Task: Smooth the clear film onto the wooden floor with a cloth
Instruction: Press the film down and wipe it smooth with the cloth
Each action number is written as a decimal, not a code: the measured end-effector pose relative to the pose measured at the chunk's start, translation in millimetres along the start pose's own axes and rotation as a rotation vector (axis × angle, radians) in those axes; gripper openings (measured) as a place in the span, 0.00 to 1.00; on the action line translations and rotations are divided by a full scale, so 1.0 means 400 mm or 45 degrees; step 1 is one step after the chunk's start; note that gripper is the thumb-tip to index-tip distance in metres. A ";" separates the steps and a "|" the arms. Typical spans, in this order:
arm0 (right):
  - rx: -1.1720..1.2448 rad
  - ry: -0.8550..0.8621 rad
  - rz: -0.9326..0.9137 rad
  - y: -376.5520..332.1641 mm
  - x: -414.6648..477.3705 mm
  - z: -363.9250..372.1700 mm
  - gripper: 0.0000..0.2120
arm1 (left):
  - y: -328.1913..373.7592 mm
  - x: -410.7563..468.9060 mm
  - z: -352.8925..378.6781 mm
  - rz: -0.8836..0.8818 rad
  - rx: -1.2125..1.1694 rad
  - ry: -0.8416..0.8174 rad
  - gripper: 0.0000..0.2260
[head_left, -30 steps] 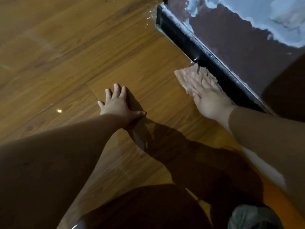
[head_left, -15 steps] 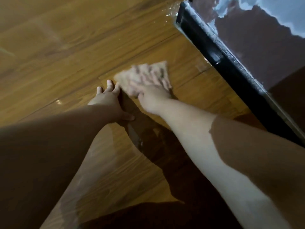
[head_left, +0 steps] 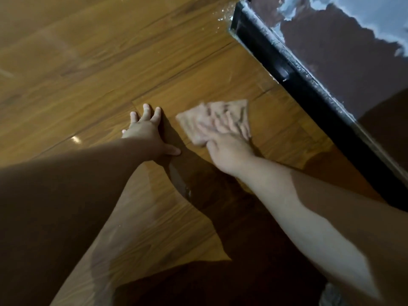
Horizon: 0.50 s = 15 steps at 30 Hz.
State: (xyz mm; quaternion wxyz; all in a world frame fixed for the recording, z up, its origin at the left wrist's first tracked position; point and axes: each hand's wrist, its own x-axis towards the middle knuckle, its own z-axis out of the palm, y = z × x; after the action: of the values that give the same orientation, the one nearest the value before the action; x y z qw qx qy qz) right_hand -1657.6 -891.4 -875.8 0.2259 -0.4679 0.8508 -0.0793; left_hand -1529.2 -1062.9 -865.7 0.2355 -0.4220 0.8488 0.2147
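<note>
Film (head_left: 154,213): clear, lies flat on the floor (head_left: 88,51) in the lower centre of the frame. It shows only as a glossy sheen over the wood grain. A small raised wrinkle sits at centre, just below the hands. Its outer edges are hard to trace. A crinkled clear patch glints at top centre, by the corner of the skirting (head_left: 298,74).

Cloth (head_left: 212,122): pale pink, folded flat, right of centre on the floor. It is blurred, so its pattern is not readable. It lies apart from the skirting, with bare wood between them.

Right hand (head_left: 229,149): palm down on the near part of the cloth. Its fingers (head_left: 231,127) are straight and spread across the cloth, pressing it to the floor, not curled round it. The forearm runs in from the lower right, half lit and half in shadow.

Left hand (head_left: 148,131): palm down on the floor, just left of the cloth and not touching it. Fingers are straight and slightly apart, thumb out to the right. It holds nothing. The arm comes in from the lower left, mostly in shadow.

Floor: warm brown planks with seams running diagonally. A small glare spot (head_left: 76,139) sits left of the left hand.

Skirting: black, runs diagonally down the right side of the frame. Above it is a dark wall (head_left: 353,51) with pale, ragged patches at upper right.

Dark shadows cover the floor at bottom centre.
</note>
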 end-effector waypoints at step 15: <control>-0.077 0.191 0.456 0.423 -0.292 -0.049 0.24 | 0.382 -0.099 0.189 1.062 0.230 0.445 0.24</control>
State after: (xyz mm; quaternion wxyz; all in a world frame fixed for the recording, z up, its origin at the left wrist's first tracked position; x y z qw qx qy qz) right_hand -1741.4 -702.7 -880.5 0.1583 -0.3084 0.9368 -0.0469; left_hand -1616.5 -911.5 -877.8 0.0181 -0.0521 0.9883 0.1420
